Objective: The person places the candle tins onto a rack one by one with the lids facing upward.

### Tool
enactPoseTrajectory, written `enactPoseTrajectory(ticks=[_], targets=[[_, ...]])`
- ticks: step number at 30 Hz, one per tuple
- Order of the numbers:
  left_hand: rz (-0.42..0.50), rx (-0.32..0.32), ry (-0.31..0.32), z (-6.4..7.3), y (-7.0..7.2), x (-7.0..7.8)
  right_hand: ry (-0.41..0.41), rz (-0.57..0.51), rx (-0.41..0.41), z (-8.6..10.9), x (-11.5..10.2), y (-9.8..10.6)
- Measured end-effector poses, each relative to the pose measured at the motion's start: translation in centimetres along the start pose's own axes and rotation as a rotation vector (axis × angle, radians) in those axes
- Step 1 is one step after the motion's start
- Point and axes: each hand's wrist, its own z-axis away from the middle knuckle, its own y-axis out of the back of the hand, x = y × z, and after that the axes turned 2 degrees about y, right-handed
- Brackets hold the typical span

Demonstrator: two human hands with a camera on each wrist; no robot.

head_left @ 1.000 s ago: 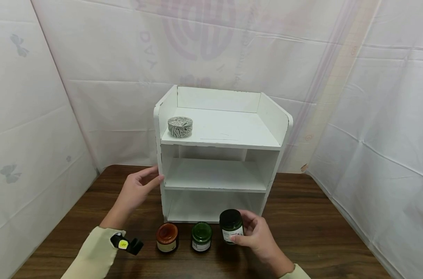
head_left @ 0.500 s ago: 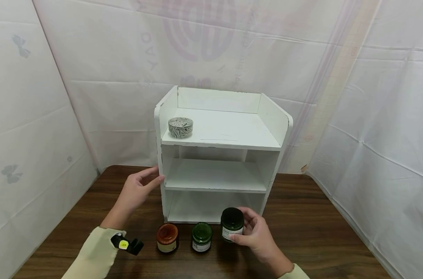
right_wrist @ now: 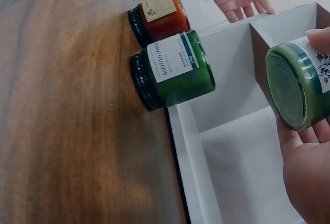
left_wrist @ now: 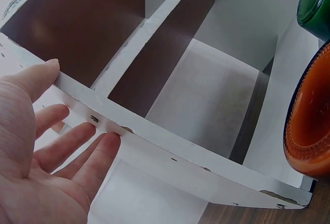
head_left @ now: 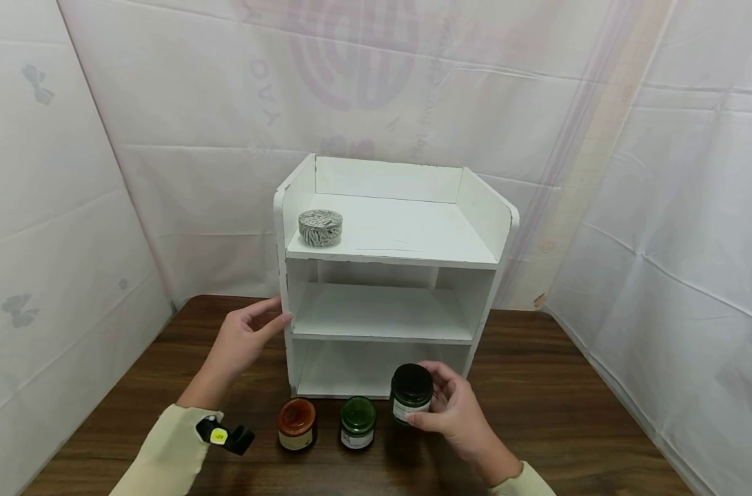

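Observation:
My right hand (head_left: 458,411) grips a green glass scented candle jar (head_left: 411,396) by its side, black lid up, in front of the bottom compartment. Its glass base (right_wrist: 289,92) shows in the right wrist view, above the table. To its left a second green candle jar (head_left: 358,421) stands upside down on its black lid. Beside that is an amber candle jar (head_left: 297,424), also lid down. My left hand (head_left: 247,335) rests against the left side panel of the white shelf unit (head_left: 391,332). Its thumb touches the front edge, and its fingers lie extended along the outer face.
A round tin with a leaf-like pattern (head_left: 320,228) sits at the left of the shelf's top. The shelf has two compartments below. The dark wooden table (head_left: 562,406) extends on both sides. White sheeting (head_left: 196,207) hangs behind and at the sides.
My right hand has raised the green candle jar slightly and moved it a little toward the shelf. My left hand and the two standing jars keep their places.

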Motion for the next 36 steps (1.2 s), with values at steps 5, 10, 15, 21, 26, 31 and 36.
enactPoseTrajectory(ticks=[5,10,15,21,26,31,36], targets=[[0.008,-0.003,-0.004,0.1,0.0,0.0,-0.012,0.044,-0.012,-0.4,-0.7,0.0],[0.007,-0.003,-0.007,0.1,0.0,0.0,-0.010,0.061,-0.026,-0.8,-1.3,0.0],[0.004,-0.001,-0.007,0.1,0.0,0.0,0.017,0.041,-0.041,-1.2,-1.5,0.0],[0.005,0.002,-0.010,0.0,0.0,0.0,0.034,0.047,-0.048,-1.6,-2.2,-0.1],[0.001,0.005,-0.009,0.1,0.0,0.0,0.053,0.068,-0.053,-1.9,-2.9,0.0],[0.012,-0.001,-0.009,0.1,0.0,-0.1,0.075,0.069,-0.055,-2.2,-3.5,0.1],[0.012,-0.004,-0.009,0.1,0.0,0.0,0.075,0.071,-0.045,-2.4,-3.9,0.0]])
